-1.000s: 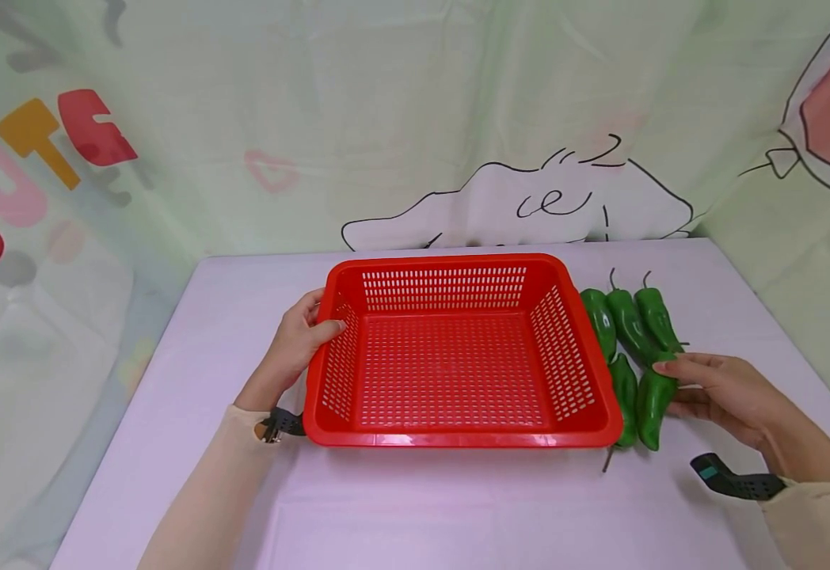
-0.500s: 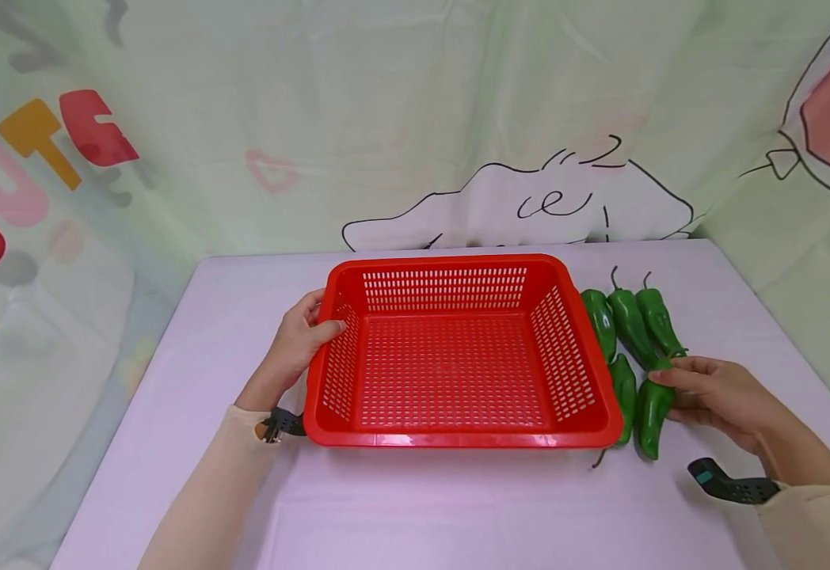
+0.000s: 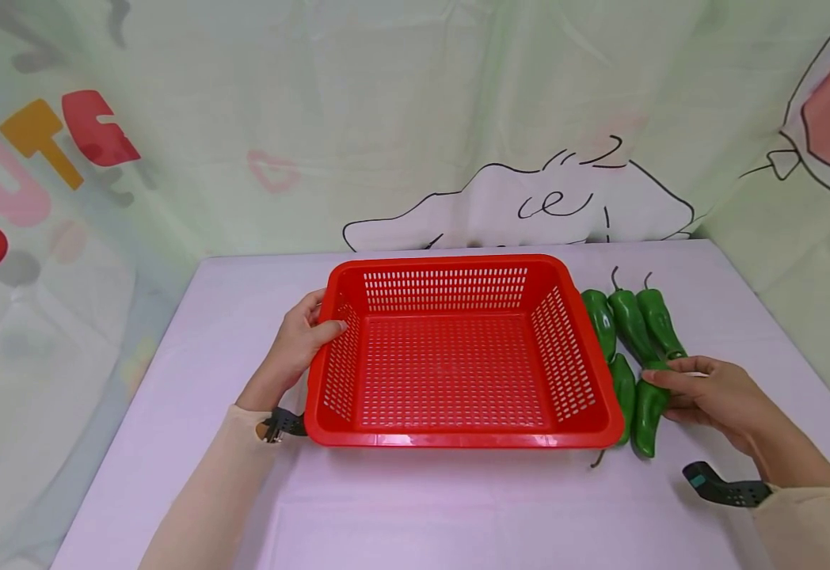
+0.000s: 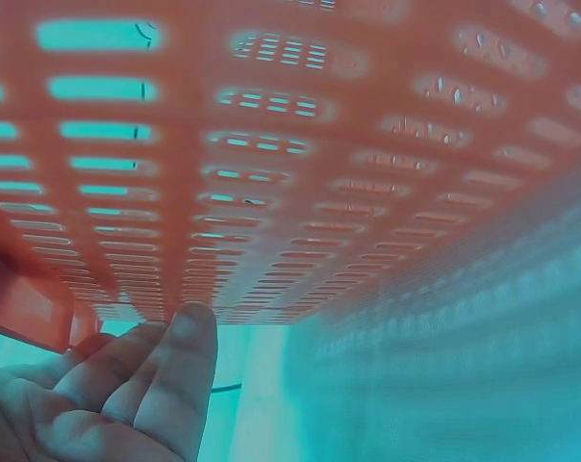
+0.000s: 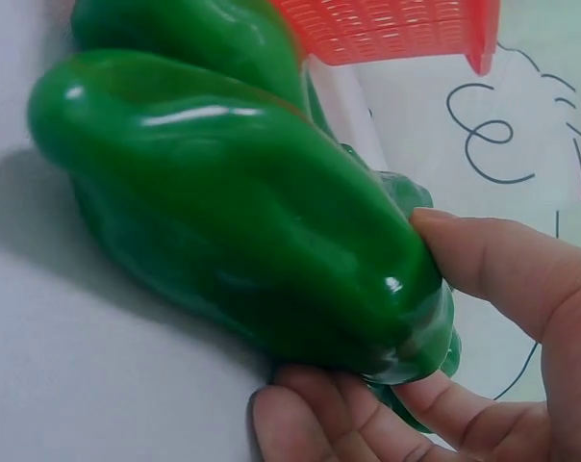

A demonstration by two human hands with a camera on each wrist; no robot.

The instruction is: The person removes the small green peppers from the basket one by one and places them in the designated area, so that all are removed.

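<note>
A red plastic basket (image 3: 451, 372) with slotted walls stands mid-table, nothing inside it. My left hand (image 3: 297, 342) grips its left rim, thumb over the inside and fingers outside; in the left wrist view those fingers (image 4: 180, 371) lie against the slotted wall. At the basket's right, my right hand (image 3: 721, 400) pinches the stem end of the nearest green pepper (image 3: 649, 418). The right wrist view shows the thumb (image 5: 492, 260) on one side of this pepper (image 5: 242, 212) and curled fingers beneath. Several other green peppers (image 3: 629, 321) lie close by, one (image 3: 622, 388) partly under the basket's rim.
A pale lilac cloth covers the table (image 3: 415, 507). Behind it hangs a light green printed curtain (image 3: 401, 119). Dark straps (image 3: 729, 484) sit at both wrists, over light sleeves (image 3: 201, 491).
My right hand has shifted slightly left and toward me with the pinched pepper, which now lies closer to the pepper beside the basket. The left hand and basket stay in place.
</note>
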